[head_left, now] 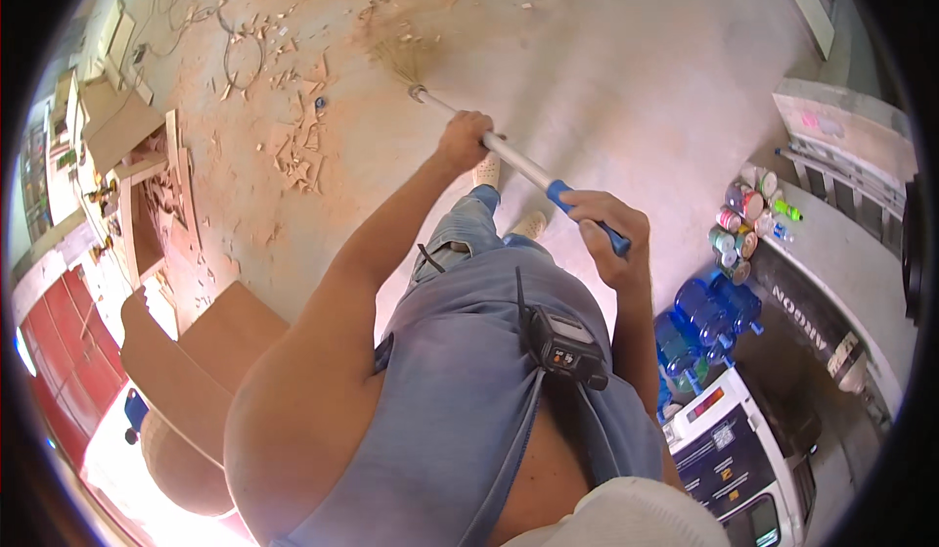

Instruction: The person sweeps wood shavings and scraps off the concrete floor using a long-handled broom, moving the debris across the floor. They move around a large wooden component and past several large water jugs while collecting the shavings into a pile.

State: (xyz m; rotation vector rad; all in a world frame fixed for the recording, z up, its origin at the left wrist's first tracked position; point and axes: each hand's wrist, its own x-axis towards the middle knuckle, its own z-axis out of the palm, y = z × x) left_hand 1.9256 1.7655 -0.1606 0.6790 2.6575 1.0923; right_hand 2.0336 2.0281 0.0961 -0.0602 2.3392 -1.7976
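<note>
A long broom with a pale handle (pixel 523 163) slants across in front of me, from upper left to lower right. My left hand (pixel 466 141) is wrapped round the handle partway down. Closer to my body, my right hand (pixel 614 237) is closed round the blue grip at the top end. The yellowish bristles (pixel 396 61) are splayed and blurred on the floor, among sawdust and wood scraps. Scattered wood chips (pixel 300 151) lie left of the broom.
A wooden frame with offcuts (pixel 147 209) stands at the left, with a large brown sheet (pixel 171 366) nearer me. A dark loop of cable (pixel 227 58) lies far left. On the right are paint cans (pixel 729 219), blue water jugs (pixel 699 312), a dark gas cylinder (pixel 797 302) and a ladder (pixel 851 190).
</note>
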